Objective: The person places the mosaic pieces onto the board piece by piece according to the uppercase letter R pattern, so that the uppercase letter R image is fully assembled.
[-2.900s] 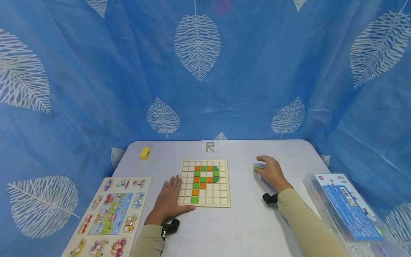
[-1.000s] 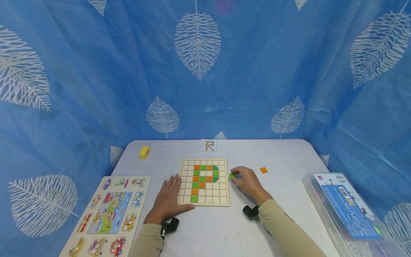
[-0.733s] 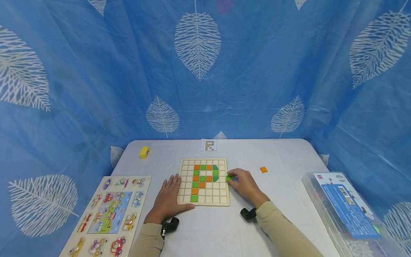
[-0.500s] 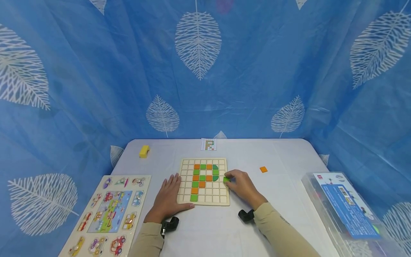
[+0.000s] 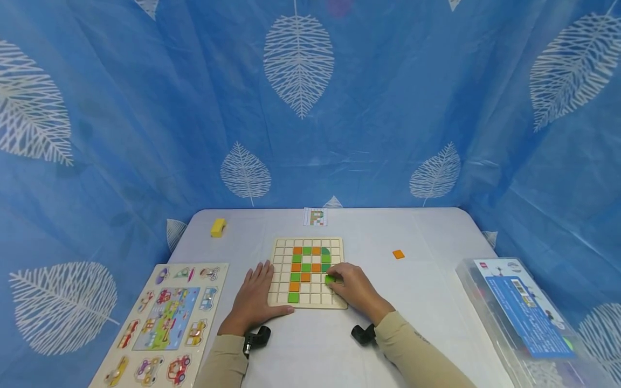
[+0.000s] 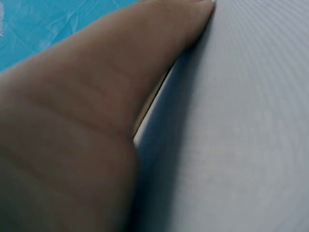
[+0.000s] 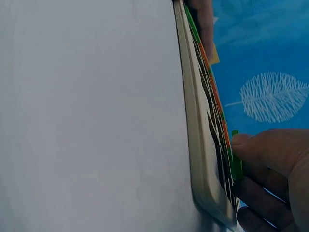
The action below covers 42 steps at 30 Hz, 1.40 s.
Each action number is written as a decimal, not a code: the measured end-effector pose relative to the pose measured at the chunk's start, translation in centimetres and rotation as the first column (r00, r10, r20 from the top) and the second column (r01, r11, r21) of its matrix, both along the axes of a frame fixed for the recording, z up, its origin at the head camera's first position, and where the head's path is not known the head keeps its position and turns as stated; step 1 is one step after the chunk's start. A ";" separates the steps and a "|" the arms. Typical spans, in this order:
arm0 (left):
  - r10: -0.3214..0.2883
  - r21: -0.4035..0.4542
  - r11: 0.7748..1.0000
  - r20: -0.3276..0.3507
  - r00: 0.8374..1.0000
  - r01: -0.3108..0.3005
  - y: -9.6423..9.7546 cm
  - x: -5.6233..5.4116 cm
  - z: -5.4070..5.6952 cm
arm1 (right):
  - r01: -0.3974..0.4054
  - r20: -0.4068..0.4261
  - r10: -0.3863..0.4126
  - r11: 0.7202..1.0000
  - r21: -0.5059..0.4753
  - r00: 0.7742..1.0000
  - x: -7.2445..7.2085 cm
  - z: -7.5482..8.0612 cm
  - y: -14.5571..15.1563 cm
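Note:
A square wooden grid board (image 5: pixel 283 303) lies mid-table, with orange and green tiles set in a P-like shape. My right hand (image 5: pixel 356 288) reaches over the board's right side and pinches a green tile (image 5: pixel 330 279) between thumb and fingers, just below the dark green rounded tile. In the right wrist view the green tile (image 7: pixel 236 166) is tilted at the thumb tip, close over the board's edge (image 7: pixel 193 140). My left hand (image 5: pixel 252 299) rests flat against the board's left edge, fingers straight, thumb along the near edge. The left wrist view shows mostly its thumb (image 6: pixel 125 53).
A loose orange tile (image 5: pixel 398 254) lies right of the board. A pattern card (image 5: pixel 316 216) sits at the back edge, a yellow arched block (image 5: pixel 218 227) at back left. A picture puzzle (image 5: pixel 167 318) takes the left side, a clear plastic box (image 5: pixel 490 312) the right.
My right hand has picked up the green tile from beside the orange one and carried it left, over the board. My left hand has stayed in place.

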<state>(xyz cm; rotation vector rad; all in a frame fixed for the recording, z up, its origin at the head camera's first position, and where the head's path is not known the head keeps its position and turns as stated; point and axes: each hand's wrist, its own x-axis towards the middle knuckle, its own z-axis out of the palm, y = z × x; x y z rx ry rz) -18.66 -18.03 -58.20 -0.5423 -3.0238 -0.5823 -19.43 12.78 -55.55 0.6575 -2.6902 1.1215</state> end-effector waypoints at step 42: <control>0.002 -0.001 1.000 0.010 1.000 -0.002 0.0 0.0 0.3 | 0.026 0.077 -0.024 0.999 -0.023 0.997 0.7 -0.4 -3.5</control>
